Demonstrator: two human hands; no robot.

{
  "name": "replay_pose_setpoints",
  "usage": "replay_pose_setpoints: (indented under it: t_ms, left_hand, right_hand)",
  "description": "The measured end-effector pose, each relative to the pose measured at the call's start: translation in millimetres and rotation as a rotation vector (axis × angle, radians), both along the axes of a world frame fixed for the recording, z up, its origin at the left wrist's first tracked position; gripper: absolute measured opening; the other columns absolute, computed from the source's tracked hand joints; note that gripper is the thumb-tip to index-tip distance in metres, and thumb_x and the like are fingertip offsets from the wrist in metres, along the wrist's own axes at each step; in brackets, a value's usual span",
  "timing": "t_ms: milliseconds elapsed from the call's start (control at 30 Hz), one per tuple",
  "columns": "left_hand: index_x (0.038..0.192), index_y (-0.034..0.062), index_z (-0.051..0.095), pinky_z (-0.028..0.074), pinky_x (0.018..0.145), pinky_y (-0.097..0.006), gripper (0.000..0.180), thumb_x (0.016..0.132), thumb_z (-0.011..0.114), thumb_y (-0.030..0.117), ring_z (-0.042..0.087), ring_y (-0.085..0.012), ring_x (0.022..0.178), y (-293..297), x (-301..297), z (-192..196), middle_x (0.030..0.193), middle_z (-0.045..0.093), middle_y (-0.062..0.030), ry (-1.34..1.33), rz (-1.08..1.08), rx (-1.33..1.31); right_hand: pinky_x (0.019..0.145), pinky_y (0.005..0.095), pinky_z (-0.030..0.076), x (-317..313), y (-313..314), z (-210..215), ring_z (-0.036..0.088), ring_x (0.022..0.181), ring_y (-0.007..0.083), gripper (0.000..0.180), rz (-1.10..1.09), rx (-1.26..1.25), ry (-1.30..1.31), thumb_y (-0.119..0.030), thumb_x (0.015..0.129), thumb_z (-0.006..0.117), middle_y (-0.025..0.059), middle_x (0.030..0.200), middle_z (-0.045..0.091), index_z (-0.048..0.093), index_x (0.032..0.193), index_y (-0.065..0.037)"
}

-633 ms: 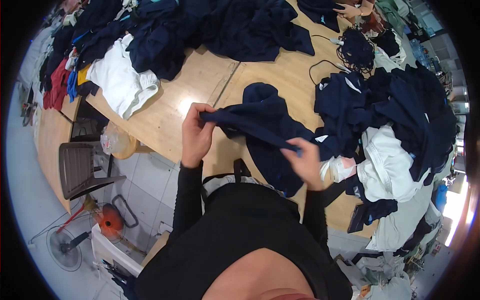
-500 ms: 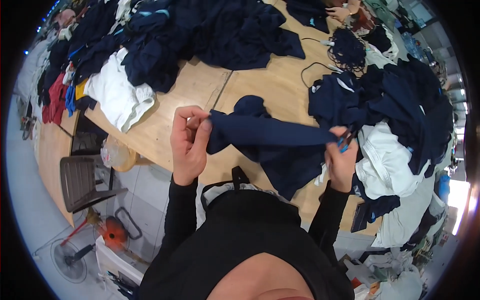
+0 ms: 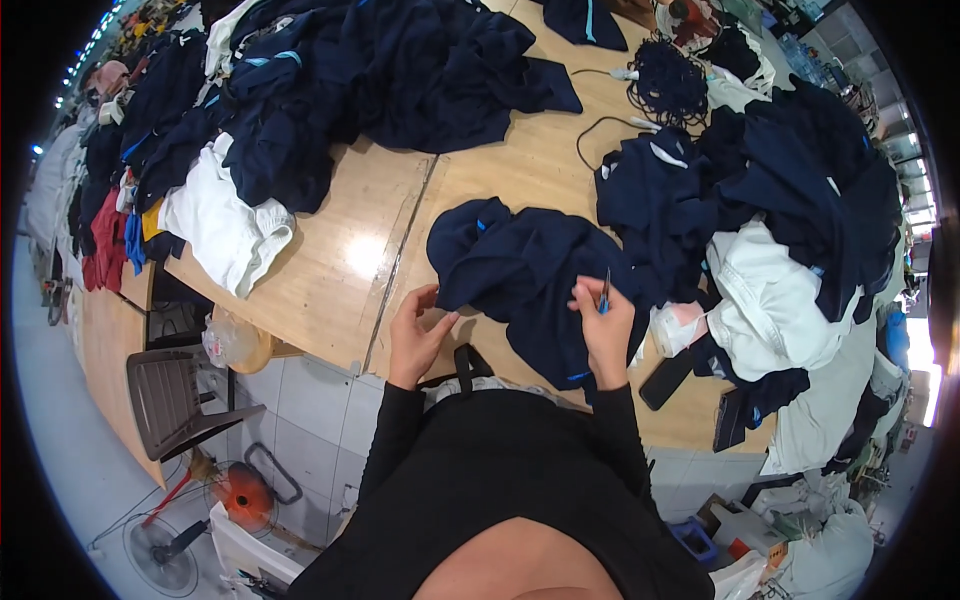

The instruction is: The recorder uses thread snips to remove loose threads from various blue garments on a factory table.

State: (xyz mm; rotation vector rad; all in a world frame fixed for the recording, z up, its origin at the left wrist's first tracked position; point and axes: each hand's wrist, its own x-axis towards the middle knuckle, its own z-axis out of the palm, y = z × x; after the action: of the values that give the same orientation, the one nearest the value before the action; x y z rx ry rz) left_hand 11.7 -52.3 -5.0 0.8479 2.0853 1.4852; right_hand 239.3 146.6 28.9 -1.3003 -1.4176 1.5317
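While the navy garment (image 3: 530, 262) lies rumpled and unfolded | left hand (image 3: 416, 342) empty, half-spread beside it | right hand (image 3: 609, 335) grasps small snips (image 3: 604, 302) | navy heap (image 3: 420, 85) beyond equally loose

Left of the left hand (image 3: 420, 335): bare tabletop (image 3: 335, 290), a wide way through as far as the white garment (image 3: 225, 220).
Beyond the navy garment (image 3: 540, 255): a strip of open wood, closed off farther away by a large navy heap (image 3: 420, 80).
Cable (image 3: 579, 146): curls into that strip's right end.
Right of the right hand (image 3: 605, 325): crowded by a second navy heap (image 3: 810, 190), a white bundle (image 3: 775, 310) and a flat black slab (image 3: 667, 382).
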Motion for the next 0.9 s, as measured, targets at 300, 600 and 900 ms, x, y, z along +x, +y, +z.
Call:
replay_pose_setpoints:
  t_ms: [300,600,900]
  left_hand:
    - [0.106,0.0037,0.073,0.053,0.084,-0.033,0.017,0.100,0.079,0.019,0.067,-0.0219,0.091,37.8,-30.3,32.2,0.103,0.074,-0.0079,-0.195,-0.051,0.137]
    - [0.131,0.0046,0.068,0.044,0.120,-0.056,0.037,0.116,0.051,0.034,0.064,-0.0318,0.134,-12.0,-48.5,54.4,0.139,0.071,-0.0156,-1.321,-0.188,0.782]
    - [0.156,0.0015,0.050,0.049,0.120,-0.052,0.046,0.117,0.048,0.026,0.062,-0.0315,0.140,32.1,-6.7,88.2,0.150,0.063,-0.0173,-1.482,-0.312,0.866]
  right_hand:
    - [0.071,0.0325,0.053,-49.7,36.7,-41.1,0.068,0.079,0.0175,0.023,0.252,0.798,-0.433,-0.015,0.096,0.081,0.0086,0.090,0.071,0.076,0.108,0.003]
    - [0.037,0.0233,0.028,60.3,35.4,98.7,0.040,0.041,0.0131,0.026,0.042,-0.633,0.738,-0.021,0.110,0.050,0.0072,0.086,0.072,0.067,0.118,-0.003]
    - [0.037,0.0225,0.029,62.5,17.0,99.2,0.049,0.043,0.0115,0.027,-0.076,-0.527,0.674,-0.024,0.111,0.052,0.0066,0.091,0.078,0.071,0.109,-0.005]
